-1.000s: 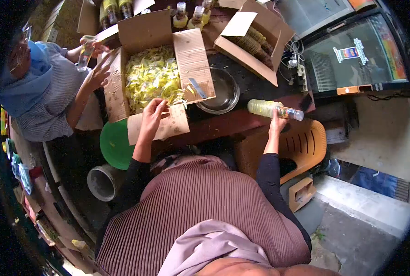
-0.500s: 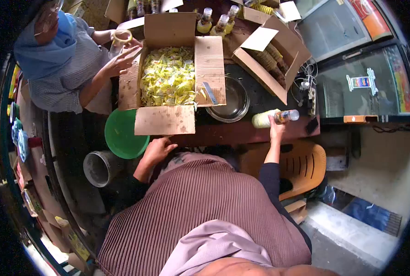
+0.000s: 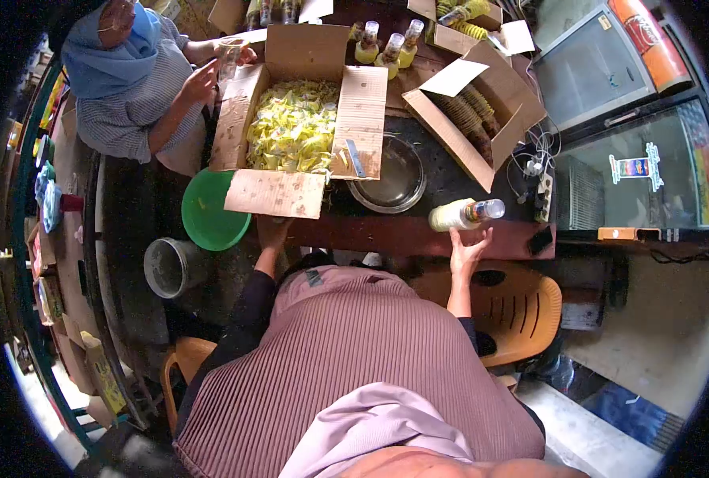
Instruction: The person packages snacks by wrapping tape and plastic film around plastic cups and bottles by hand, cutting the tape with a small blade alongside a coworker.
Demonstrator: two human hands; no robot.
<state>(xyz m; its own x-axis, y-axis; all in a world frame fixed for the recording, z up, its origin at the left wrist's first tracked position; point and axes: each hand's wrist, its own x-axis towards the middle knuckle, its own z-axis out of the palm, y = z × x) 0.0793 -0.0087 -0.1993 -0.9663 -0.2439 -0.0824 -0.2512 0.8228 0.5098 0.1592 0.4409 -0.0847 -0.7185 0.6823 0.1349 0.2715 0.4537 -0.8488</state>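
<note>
A bottle (image 3: 450,215) with a yellowish lower part, a dark label and a clear cap is near the table's front edge on the right. My right hand (image 3: 467,253) is just in front of it, thumb and fingers spread, fingertips close to or touching its side. My left hand (image 3: 273,231) is at the table edge below the front flap of an open cardboard box (image 3: 279,195); its fingers are hidden. Small yellow and white pieces (image 3: 294,127) fill that box. A blue-handled knife (image 3: 355,157) lies on its right flap.
Beside the box are a metal bowl (image 3: 414,191) and a green basin (image 3: 203,223). A tilted carton (image 3: 450,131) holds ribbed, coil-like items. Several bottles (image 3: 390,60) stand behind. Across the left side, a person (image 3: 135,95) holds a clear glass (image 3: 229,60). An orange chair (image 3: 529,311) is at right.
My right hand's grip around the bottle has loosened and its fingers have spread. My left hand has moved forward under the box flap. The other person's glass has shifted.
</note>
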